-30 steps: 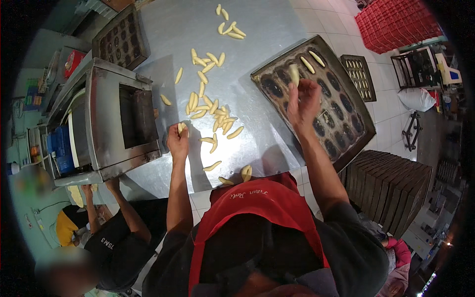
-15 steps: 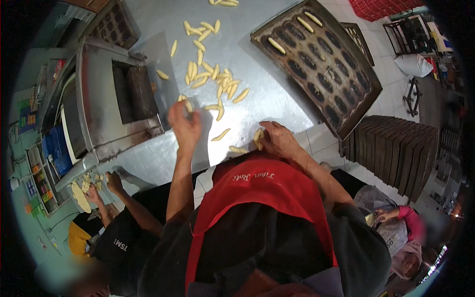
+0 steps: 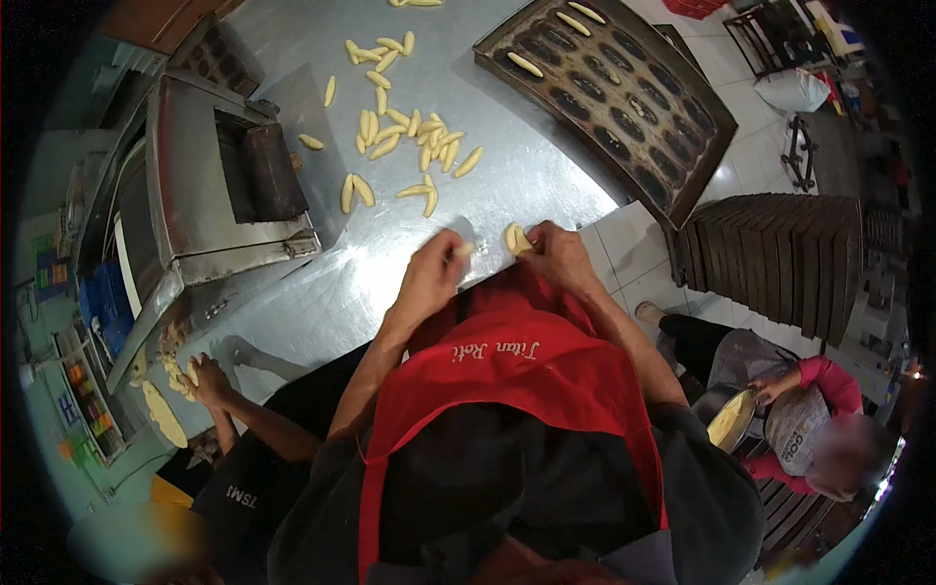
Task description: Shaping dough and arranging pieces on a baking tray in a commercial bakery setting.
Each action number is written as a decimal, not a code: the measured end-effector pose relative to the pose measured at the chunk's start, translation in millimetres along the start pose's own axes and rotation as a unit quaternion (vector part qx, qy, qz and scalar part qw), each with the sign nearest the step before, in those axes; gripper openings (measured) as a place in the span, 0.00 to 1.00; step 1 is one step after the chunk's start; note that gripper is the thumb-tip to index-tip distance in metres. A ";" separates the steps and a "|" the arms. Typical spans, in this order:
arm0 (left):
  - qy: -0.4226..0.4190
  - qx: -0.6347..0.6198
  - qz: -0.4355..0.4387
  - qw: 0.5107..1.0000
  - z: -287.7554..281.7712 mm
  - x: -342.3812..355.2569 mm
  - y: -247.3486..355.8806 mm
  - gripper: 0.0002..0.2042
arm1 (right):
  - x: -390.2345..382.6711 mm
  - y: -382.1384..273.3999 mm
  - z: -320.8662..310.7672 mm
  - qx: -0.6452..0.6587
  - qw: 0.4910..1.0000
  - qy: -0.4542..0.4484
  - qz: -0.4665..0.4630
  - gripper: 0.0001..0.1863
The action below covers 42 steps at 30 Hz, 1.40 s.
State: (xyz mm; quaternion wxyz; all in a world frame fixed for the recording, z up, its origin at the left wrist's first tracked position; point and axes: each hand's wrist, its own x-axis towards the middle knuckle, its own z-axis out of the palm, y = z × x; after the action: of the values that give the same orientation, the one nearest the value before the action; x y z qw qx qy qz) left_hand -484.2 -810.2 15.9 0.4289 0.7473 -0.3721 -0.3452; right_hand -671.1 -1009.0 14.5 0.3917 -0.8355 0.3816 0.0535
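Near the front edge of the metal table, my left hand [image 3: 434, 270] is closed, with the pale end of a dough piece [image 3: 466, 250] showing at its fingertips. Beside it, my right hand [image 3: 564, 257] is closed against a small cluster of yellow dough pieces [image 3: 516, 239] at the table edge. Farther up the table lies a loose scatter of finger-shaped dough pieces [image 3: 388, 136]. Two of them form a separate pair of dough pieces [image 3: 357, 192] at left, and a crossed pair of dough pieces [image 3: 423, 195] lies just beyond my hands.
A dark moulded baking tray [image 3: 624, 122] holding a few dough pieces stands at the right. A metal machine [image 3: 214, 210] occupies the left. Stacked dark trays [image 3: 770, 258] stand beyond the right edge. A co-worker's hands [image 3: 207, 380] handle dough at lower left; another person holds a bowl [image 3: 731, 421].
My left hand has come back from the scattered dough toward the table edge, near my right hand. Two loose pieces by the edge no longer lie apart. The view has shifted slightly.
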 end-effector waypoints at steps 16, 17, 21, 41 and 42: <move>0.145 0.052 0.169 0.974 76.1 -19.5 28.3 0.14 | -43.3 -5.3 30.5 0.393 0.913 0.105 -0.010 0.15; 0.112 -0.055 0.093 0.988 83.2 -32.5 25.6 0.15 | -56.4 -1.7 33.0 0.359 0.927 0.105 -0.032 0.16; 0.036 -0.239 -0.006 0.970 123.0 -96.6 -4.3 0.15 | -130.4 17.5 49.4 0.268 0.958 0.057 -0.080 0.20; -0.096 -0.250 -0.128 0.955 155.0 -430.2 -94.3 0.12 | -474.0 101.5 270.6 0.224 0.969 0.038 0.096 0.22; -0.104 -0.247 -0.126 0.955 151.5 -447.9 -109.6 0.12 | -492.3 96.8 285.2 0.227 0.968 0.044 0.100 0.22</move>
State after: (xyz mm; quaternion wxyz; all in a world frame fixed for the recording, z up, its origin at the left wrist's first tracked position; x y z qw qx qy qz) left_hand -799.4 -447.8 -54.0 0.5121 0.6192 -0.2205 -0.5530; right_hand -1023.3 -556.3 -49.7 0.5465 -0.6835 0.4828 -0.0327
